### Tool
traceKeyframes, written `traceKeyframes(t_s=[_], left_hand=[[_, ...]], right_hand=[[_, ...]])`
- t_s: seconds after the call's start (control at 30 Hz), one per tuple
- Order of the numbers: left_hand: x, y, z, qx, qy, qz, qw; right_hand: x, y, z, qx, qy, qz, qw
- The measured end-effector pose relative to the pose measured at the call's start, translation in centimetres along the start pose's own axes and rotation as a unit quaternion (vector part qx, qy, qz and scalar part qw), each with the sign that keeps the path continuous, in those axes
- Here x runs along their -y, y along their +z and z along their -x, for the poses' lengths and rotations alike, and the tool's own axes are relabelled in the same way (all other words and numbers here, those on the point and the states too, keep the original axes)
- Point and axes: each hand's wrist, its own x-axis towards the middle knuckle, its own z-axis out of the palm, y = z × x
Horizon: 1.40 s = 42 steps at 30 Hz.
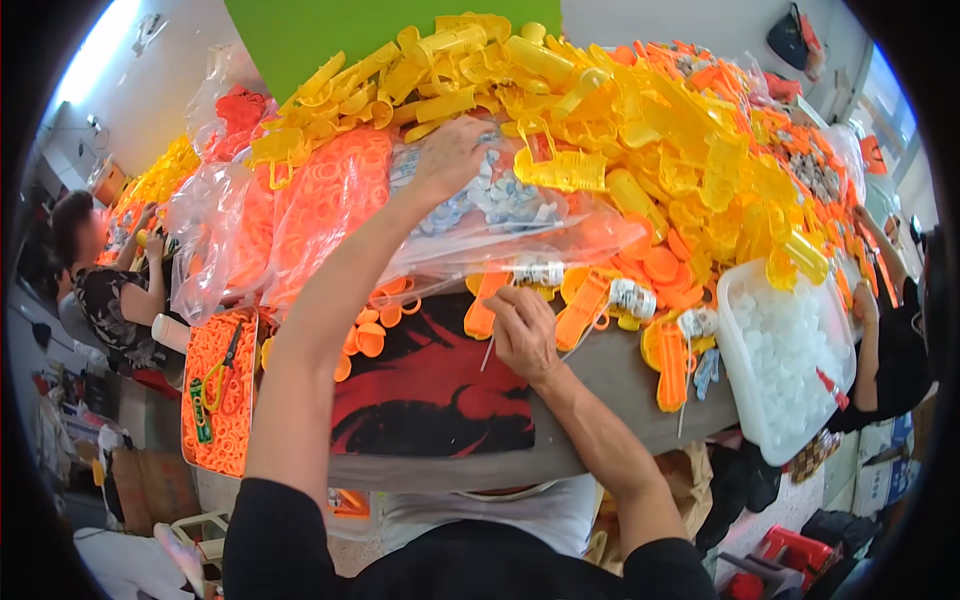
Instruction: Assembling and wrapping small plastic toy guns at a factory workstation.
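Note:
My left hand (452, 158) reaches far across the table over a clear plastic bag of small white and blue pieces (495, 195). Its fingers are bent but look apart, and their tips are partly hidden. Close to me, my right hand (526, 332) is closed, fingertips pressed together beside an orange plastic handle piece (482, 305) with a thin pale rod below it. What those fingers hold, if anything, cannot be made out. Similar orange pieces (582, 308) with white cylindrical parts (632, 298) lie to the right. Under my right hand is a black and red mat (430, 390).
Yellow plastic shells (600, 100) are heaped along the back. A bag of orange rings (335, 190) lies left, above a box of small orange parts (222, 445) with scissors (222, 375). At right stands a white tub (765, 400) of translucent pieces. Other people work at both sides.

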Motion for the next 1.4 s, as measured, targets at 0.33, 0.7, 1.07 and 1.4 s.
traceKeyframes(t_s=[0.33,0.7,1.07,1.4], left_hand=[[2.5,6.1,-9.9,0.085,-0.020,-0.128,0.988],[1.0,-4.0,-7.8,-0.040,-0.276,0.592,0.756],[-8.1,-16.3,16.3,0.194,0.066,0.087,0.975],[-16.5,-13.4,35.1,-0.032,-0.193,0.064,0.979]], right_hand=[[-0.8,0.0,-0.7,0.019,0.010,-0.010,1.000],[-1.0,0.1,0.2,0.024,0.059,-0.017,0.998],[-1.8,0.3,0.7,-0.011,0.118,0.004,0.993],[-1.3,0.2,0.5,0.032,0.027,-0.003,0.999]])
